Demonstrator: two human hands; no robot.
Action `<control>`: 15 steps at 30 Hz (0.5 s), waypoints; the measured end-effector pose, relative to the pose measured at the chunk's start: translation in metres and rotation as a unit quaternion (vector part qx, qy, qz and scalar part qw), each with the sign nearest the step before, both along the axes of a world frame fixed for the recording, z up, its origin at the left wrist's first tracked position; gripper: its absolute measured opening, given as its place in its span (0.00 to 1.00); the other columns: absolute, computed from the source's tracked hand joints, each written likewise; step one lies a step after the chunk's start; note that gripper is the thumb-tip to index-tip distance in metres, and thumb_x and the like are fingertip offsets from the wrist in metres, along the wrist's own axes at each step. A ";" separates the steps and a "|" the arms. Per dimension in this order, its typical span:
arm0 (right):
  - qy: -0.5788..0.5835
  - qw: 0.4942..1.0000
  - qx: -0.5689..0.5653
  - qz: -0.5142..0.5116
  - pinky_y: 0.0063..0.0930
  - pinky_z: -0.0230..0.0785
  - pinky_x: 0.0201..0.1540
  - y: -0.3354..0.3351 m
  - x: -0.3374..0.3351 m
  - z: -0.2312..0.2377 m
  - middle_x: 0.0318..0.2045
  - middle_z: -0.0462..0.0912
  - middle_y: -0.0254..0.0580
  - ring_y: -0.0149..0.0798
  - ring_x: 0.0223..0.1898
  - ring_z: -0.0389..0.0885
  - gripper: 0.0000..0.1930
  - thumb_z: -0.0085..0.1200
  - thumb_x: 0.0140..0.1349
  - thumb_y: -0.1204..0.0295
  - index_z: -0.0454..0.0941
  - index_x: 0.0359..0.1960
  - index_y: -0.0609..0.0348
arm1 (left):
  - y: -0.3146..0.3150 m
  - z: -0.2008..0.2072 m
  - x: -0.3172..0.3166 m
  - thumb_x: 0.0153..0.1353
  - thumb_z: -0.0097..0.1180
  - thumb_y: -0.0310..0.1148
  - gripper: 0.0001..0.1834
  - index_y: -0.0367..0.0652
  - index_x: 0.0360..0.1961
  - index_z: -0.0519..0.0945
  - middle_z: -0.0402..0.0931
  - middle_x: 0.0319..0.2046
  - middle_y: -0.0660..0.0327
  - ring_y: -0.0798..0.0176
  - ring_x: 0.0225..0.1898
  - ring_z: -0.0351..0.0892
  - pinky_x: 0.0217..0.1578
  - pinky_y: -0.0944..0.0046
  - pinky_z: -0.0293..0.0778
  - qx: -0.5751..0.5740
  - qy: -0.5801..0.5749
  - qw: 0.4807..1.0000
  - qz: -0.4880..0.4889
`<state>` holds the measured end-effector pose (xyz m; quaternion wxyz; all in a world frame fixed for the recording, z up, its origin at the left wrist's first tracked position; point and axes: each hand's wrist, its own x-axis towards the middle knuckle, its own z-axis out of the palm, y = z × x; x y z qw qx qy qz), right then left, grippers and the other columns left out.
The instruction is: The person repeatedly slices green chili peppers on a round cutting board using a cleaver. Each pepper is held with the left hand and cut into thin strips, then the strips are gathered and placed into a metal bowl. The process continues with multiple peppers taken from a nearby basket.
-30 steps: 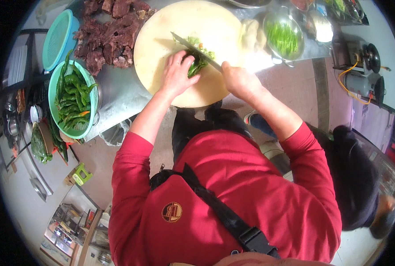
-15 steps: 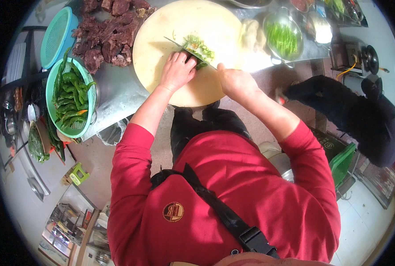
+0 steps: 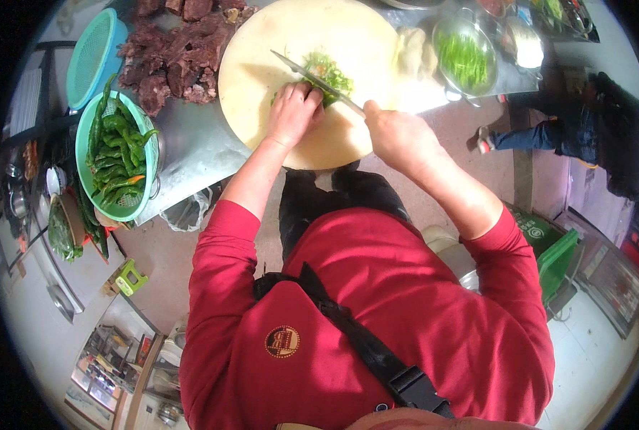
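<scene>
My right hand (image 3: 403, 136) is wrapped round the handle of a knife (image 3: 312, 79). Its long blade slants up and left across a round, pale yellow chopping board (image 3: 258, 43). Curled fingers of my left hand (image 3: 294, 115) press down beside the blade, holding dark green pepper (image 3: 328, 98) that is mostly hidden under them. Just beyond the blade lies a small heap of chopped green pieces (image 3: 337, 75), with paler bits among them.
Left of the board are large chunks of dark red meat (image 3: 172, 61), a turquoise basket (image 3: 72, 79) and a green basket of green peppers (image 3: 122, 150). At right stand pale pieces (image 3: 414, 54) and a metal bowl of cut greens (image 3: 464, 61). Another person (image 3: 613, 136) is at far right.
The knife and my right hand have shifted slightly right, and more of the blade shows above the heap. My left hand stays on the board. The other person has moved away to the right.
</scene>
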<state>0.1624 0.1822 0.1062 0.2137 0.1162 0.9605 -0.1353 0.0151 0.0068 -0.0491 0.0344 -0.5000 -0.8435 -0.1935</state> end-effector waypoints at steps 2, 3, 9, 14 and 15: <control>0.046 0.998 -0.036 0.026 0.54 0.80 0.34 0.000 0.001 0.000 0.28 0.87 0.55 0.59 0.34 0.89 0.07 0.45 0.72 0.73 0.72 0.45 0.63 | -0.001 -0.001 0.001 0.55 0.66 0.34 0.15 0.49 0.44 0.82 0.78 0.45 0.59 0.50 0.50 0.77 0.55 0.51 0.78 -0.026 -0.009 1.000 0.002; 0.026 0.997 -0.066 0.038 0.54 0.80 0.35 0.000 0.000 -0.001 0.28 0.87 0.56 0.60 0.34 0.88 0.07 0.44 0.72 0.73 0.72 0.45 0.63 | -0.002 -0.002 0.001 0.54 0.67 0.34 0.15 0.49 0.44 0.82 0.78 0.46 0.59 0.51 0.51 0.77 0.55 0.51 0.77 -0.009 -0.008 1.000 0.003; 0.015 0.999 -0.037 0.002 0.53 0.81 0.35 0.001 0.006 -0.009 0.28 0.87 0.57 0.58 0.33 0.89 0.07 0.46 0.70 0.74 0.72 0.45 0.64 | 0.000 0.004 0.001 0.55 0.69 0.36 0.18 0.49 0.47 0.82 0.77 0.49 0.58 0.51 0.54 0.76 0.56 0.50 0.77 -0.013 -0.019 1.000 0.007; 0.039 0.999 -0.037 0.000 0.49 0.82 0.34 -0.005 0.008 -0.034 0.27 0.87 0.55 0.55 0.32 0.90 0.08 0.47 0.68 0.75 0.73 0.44 0.65 | -0.013 0.021 0.001 0.57 0.70 0.39 0.17 0.47 0.46 0.81 0.76 0.52 0.56 0.49 0.59 0.75 0.58 0.49 0.78 0.018 -0.020 1.000 -0.005; 0.036 0.999 -0.025 -0.003 0.48 0.82 0.34 -0.003 0.008 -0.037 0.27 0.87 0.55 0.55 0.31 0.90 0.08 0.47 0.68 0.75 0.73 0.44 0.65 | -0.018 0.023 0.002 0.57 0.70 0.39 0.17 0.47 0.46 0.81 0.76 0.52 0.56 0.49 0.59 0.75 0.58 0.49 0.78 0.026 -0.021 0.999 -0.014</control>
